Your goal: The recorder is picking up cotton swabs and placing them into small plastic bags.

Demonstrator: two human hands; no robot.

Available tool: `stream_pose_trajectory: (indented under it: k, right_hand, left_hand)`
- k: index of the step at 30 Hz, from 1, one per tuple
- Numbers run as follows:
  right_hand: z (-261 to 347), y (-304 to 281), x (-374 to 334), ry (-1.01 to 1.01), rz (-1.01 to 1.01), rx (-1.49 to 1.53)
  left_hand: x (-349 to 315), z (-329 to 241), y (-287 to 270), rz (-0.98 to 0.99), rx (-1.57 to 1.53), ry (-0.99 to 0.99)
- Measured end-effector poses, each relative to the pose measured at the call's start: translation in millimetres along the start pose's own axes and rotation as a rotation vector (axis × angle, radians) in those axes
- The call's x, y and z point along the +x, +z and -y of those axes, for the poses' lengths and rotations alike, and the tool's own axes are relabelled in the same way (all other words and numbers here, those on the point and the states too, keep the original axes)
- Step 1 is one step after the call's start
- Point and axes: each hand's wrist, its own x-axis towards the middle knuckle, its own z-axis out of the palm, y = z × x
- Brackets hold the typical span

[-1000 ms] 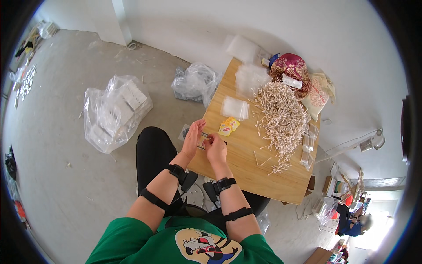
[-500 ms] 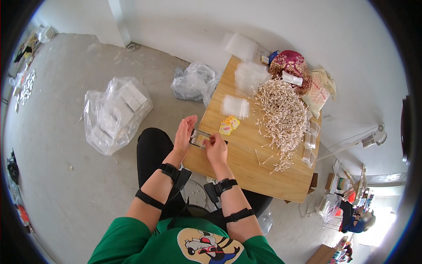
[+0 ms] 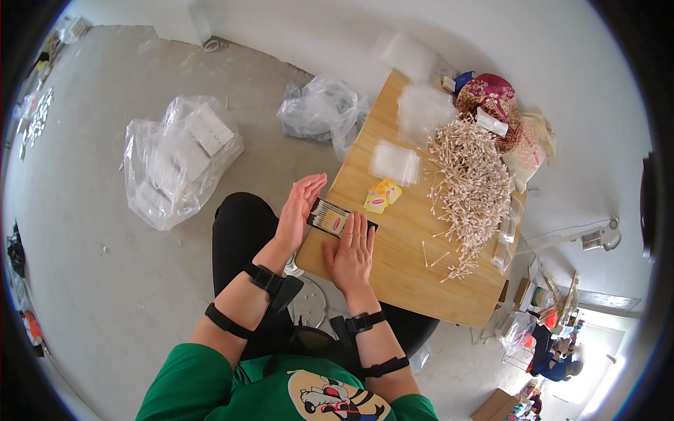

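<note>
At the table's near left edge lies a flat pack of cotton swabs [image 3: 328, 216], the swabs side by side on a black backing with a yellow card among them. My left hand [image 3: 298, 210] is open, its fingers stretched out along the pack's left end. My right hand [image 3: 352, 256] is also open, fingers straight, resting against the near right part of the pack and hiding some of it. A few loose yellow cards [image 3: 381, 197] lie just beyond. Farther right spreads a big heap of loose cotton swabs [image 3: 472, 186].
Clear plastic bags [image 3: 394, 163] lie in a stack on the wooden table [image 3: 421, 291]. Small clear boxes [image 3: 507, 230] line its right edge. A patterned red bundle [image 3: 489, 98] sits behind the heap. Filled plastic bags [image 3: 179, 165] stand on the floor. Another person [image 3: 551, 359] is far right.
My right hand has gone from pinching at the yellow card in the pack to lying with fingers straight. My left hand stays beside the pack. The whole view has shifted slightly.
</note>
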Motion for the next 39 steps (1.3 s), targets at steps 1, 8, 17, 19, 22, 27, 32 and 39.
stream_pose_trajectory:
  k: [1,8,17,19,22,27,32,39]
  right_hand:
    - [2,0,1,-0.009,0.031,-0.027]
    - [17,2,8,0.008,0.151,-0.092]
    - [26,4,9,0.012,0.142,-0.114]
    - [26,4,9,0.013,0.140,-0.119]
    - [26,4,9,0.011,0.123,-0.116]
    - [24,6,9,0.020,0.090,-0.112]
    - [25,7,10,0.023,0.089,-0.128]
    - [18,4,6,0.041,-0.066,0.090]
  left_hand:
    - [0,0,0,-0.007,-0.002,-0.006]
    - [2,-1,4,-0.051,-0.082,-0.049]
    - [3,-1,6,-0.081,-0.085,-0.079]
    - [2,-2,7,-0.085,-0.067,-0.076]
    - [2,-1,8,-0.082,-0.041,-0.087]
    - [-3,5,20,-0.055,0.273,0.219]
    - [-1,11,18,0.050,0.123,-0.011]
    - [4,23,7,0.019,0.229,0.041]
